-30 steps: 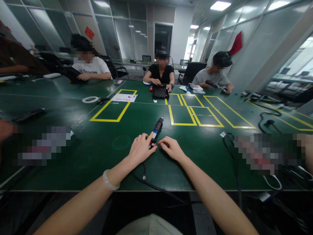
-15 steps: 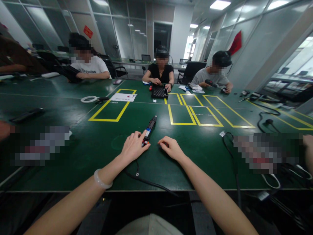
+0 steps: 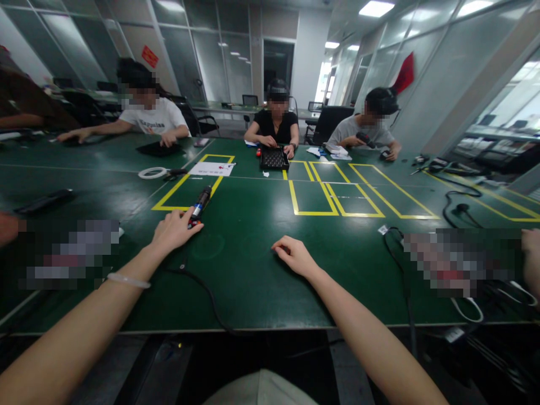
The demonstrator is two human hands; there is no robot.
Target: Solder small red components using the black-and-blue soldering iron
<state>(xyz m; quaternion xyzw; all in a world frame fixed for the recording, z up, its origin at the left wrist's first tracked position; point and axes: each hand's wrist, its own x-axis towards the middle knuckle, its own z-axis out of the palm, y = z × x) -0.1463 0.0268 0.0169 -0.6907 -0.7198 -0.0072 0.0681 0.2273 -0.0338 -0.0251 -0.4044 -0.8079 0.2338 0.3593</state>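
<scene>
A black pen-shaped electric screwdriver (image 3: 199, 206) with a blue band and a red end lies on the green table (image 3: 253, 281). Its tip points away from me, onto the front line of a yellow taped rectangle (image 3: 185, 191). My left hand (image 3: 172, 232) rests on its near end, fingers curled over it. The tool's black cable (image 3: 206, 292) runs back from there and drops over the table's front edge. My right hand (image 3: 295, 256) lies on the bare table to the right, fingers loosely curled, holding nothing that I can see.
Across the table, three people sit working. A black tray (image 3: 274, 159) stands in front of the middle one. A white sheet (image 3: 213, 168) and a white ring (image 3: 152, 172) lie at the left. More cables (image 3: 458, 208) lie at the right. Several yellow rectangles (image 3: 337, 194) mark the middle.
My left hand has slid the screwdriver to the left and away from me, up to the yellow rectangle. My right hand has stayed where it was, now well apart from the tool.
</scene>
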